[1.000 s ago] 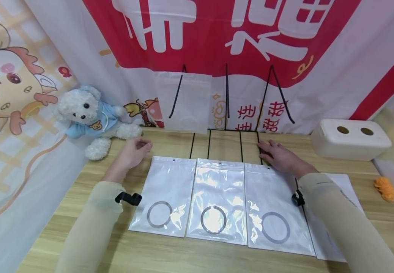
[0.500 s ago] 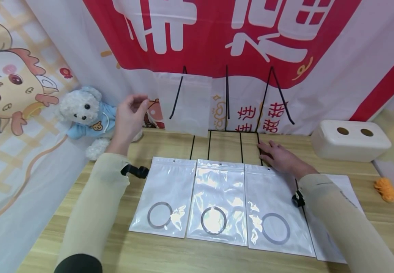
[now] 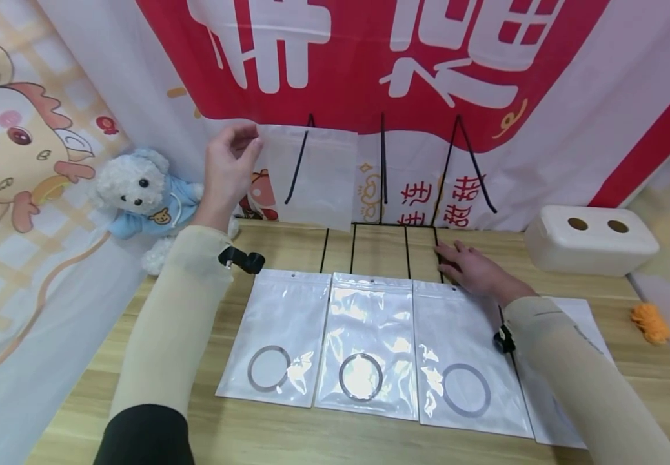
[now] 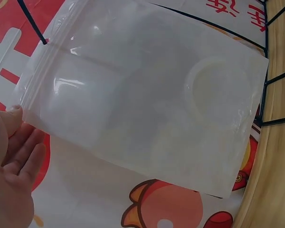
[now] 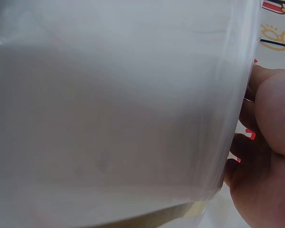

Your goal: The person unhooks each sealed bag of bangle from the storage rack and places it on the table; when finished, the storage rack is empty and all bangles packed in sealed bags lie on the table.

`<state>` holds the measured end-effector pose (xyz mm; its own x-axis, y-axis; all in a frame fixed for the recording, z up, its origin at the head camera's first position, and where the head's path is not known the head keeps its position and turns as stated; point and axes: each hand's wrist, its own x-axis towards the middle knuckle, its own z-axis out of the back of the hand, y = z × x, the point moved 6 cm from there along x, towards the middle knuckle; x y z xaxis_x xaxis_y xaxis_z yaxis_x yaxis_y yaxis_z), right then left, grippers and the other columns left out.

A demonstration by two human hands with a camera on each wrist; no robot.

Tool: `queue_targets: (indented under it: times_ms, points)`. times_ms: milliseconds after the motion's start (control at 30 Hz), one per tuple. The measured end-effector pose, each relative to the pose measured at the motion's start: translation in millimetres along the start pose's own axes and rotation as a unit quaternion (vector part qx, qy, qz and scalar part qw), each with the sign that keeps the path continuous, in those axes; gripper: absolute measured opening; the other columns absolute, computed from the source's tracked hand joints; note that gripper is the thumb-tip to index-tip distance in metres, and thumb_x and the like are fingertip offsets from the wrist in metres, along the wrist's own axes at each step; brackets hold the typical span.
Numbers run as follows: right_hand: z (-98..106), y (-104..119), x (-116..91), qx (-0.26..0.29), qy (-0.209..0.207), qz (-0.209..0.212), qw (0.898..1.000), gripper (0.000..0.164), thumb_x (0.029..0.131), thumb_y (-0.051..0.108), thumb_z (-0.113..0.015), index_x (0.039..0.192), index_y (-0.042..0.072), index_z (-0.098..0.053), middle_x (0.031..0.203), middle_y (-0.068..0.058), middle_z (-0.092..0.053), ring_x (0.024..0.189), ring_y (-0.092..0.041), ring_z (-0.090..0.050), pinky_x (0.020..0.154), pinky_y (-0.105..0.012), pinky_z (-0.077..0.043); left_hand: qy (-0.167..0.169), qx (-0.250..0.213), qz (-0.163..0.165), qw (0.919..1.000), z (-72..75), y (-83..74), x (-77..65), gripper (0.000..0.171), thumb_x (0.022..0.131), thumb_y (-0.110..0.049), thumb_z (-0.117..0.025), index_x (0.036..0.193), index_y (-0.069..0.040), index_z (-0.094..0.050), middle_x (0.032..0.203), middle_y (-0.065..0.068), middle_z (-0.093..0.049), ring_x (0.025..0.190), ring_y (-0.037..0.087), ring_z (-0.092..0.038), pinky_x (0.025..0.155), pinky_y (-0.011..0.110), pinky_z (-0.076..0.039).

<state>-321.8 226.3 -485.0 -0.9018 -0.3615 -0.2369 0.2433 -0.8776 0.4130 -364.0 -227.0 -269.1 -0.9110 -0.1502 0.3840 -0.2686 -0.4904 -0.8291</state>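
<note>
A zip-seal bag (image 3: 317, 181) with a faint ring mark hangs on a black hook of the wire rack (image 3: 384, 168). At its upper left corner, my left hand (image 3: 229, 165) pinches the edge; in the left wrist view the thumb lies over the corner (image 4: 26, 111), fingers below. My right hand (image 3: 474, 268) rests, fingers loosely bent, at the rack's base by the top edge of a flat bag (image 3: 457, 342). Two similar ring-marked bags, one left (image 3: 279, 329) and one middle (image 3: 370, 336), lie beside it. Another bag (image 3: 567, 413) is partly hidden by the right sleeve.
A white teddy bear (image 3: 137, 184) in a blue hoodie sits behind the left arm. To the right stand a cream box (image 3: 593, 242) with two holes and an orange yarn bundle (image 3: 651, 323). Behind the rack hangs a red and white printed cloth (image 3: 416, 71).
My left hand has risen from above the table, past the bear, to the hanging bag's upper left corner and now pinches it. The right hand has stayed in place.
</note>
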Motion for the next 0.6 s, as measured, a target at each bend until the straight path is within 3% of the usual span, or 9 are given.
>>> queue_targets:
  times_ms: [167, 400, 600]
  points:
    - [0.1, 0.0, 0.0, -0.001, -0.004, 0.003, 1.000, 0.063, 0.117, 0.038, -0.045, 0.172, 0.012, -0.028, 0.175, -0.038, -0.010, 0.156, -0.069, -0.012, 0.124, -0.080, -0.015, 0.008, 0.005, 0.013, 0.9999, -2.6, -1.1, 3.2, 0.041, 0.108, -0.032, -0.066, 0.146, -0.018, -0.063, 0.146, 0.005, -0.065, 0.128, 0.017, -0.063, 0.112, 0.027, -0.054]
    - [-0.8, -1.2, 1.7, 0.002, 0.002, -0.002, 1.000, 0.063, 0.117, 0.038, -0.044, 0.172, 0.013, -0.027, 0.175, -0.038, -0.008, 0.157, -0.068, -0.011, 0.125, -0.079, -0.015, -0.002, 0.001, 0.003, 1.0000, -3.8, -1.7, 4.4, 0.029, 0.108, -0.029, -0.066, 0.132, -0.014, -0.070, 0.121, 0.003, -0.068, 0.105, 0.014, -0.060, 0.097, 0.025, -0.057]
    - [-1.6, -2.4, 2.1, 0.004, 0.002, -0.003, 1.000, 0.063, 0.117, 0.039, -0.045, 0.172, 0.013, -0.027, 0.175, -0.038, -0.009, 0.158, -0.067, -0.010, 0.126, -0.079, -0.015, -0.006, -0.003, -0.002, 1.0000, -2.7, -2.7, 2.8, 0.028, 0.108, -0.029, -0.067, 0.131, -0.013, -0.072, 0.123, 0.007, -0.070, 0.103, 0.014, -0.062, 0.098, 0.025, -0.058]
